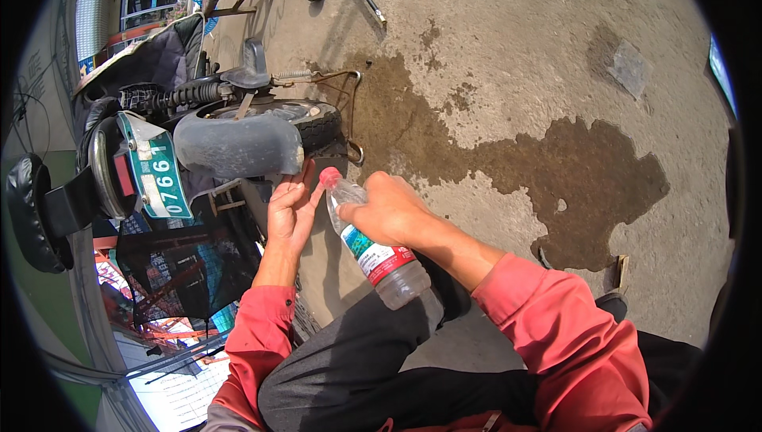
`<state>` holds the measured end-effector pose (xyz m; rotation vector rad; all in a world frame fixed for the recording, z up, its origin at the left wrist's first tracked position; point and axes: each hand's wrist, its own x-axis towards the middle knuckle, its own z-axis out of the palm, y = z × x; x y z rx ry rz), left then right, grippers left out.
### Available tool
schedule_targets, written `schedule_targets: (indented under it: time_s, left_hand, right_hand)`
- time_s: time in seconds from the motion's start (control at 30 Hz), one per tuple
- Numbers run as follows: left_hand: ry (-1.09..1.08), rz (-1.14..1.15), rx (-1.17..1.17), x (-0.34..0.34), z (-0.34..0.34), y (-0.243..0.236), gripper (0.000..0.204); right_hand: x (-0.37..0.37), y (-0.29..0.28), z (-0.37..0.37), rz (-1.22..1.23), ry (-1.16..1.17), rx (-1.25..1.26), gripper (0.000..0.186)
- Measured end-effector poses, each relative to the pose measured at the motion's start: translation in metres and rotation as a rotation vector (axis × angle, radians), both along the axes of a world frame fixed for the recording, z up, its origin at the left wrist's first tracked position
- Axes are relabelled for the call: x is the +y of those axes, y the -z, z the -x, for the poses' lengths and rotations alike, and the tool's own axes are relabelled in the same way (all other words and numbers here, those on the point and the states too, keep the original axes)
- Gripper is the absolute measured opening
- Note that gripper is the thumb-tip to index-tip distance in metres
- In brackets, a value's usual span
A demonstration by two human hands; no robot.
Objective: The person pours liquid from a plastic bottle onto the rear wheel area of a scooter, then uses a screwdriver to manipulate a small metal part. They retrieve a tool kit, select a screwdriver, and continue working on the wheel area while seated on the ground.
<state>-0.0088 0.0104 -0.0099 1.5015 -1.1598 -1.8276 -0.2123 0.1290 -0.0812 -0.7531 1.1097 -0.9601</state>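
Gripping a red-capped bottle (370,251), fingers (349,212) of the right hand (386,211)

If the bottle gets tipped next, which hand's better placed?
Probably the right hand: it's wrapped around the upper part of the bottle. The left hand is palm-open beside the red cap, near the grey mudguard, not around the bottle's body.

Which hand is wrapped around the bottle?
The right hand: it grips the upper half of the clear bottle. The left hand is open instead, beside the red cap.
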Motion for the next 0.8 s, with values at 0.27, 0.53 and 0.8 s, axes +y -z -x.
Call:
schedule_targets:
  time_s: [0.27,0.53,0.8]
  left_hand:
    - [-0.017,-0.007,0.006,-0.002,-0.003,0.002,0.054]
    - [-0.012,0.005,0.0,0.0,0.0,0.001,0.052]
    - [-0.006,0.006,0.011,0.0,-0.001,0.001,0.062]
  right_hand:
    - [0.003,-0.005,0.001,0.032,-0.015,0.031,0.049]
    - [0.002,-0.001,0.0,0.042,-0.005,0.039,0.051]
    - [0.003,-0.011,0.005,0.028,-0.036,0.044,0.045]
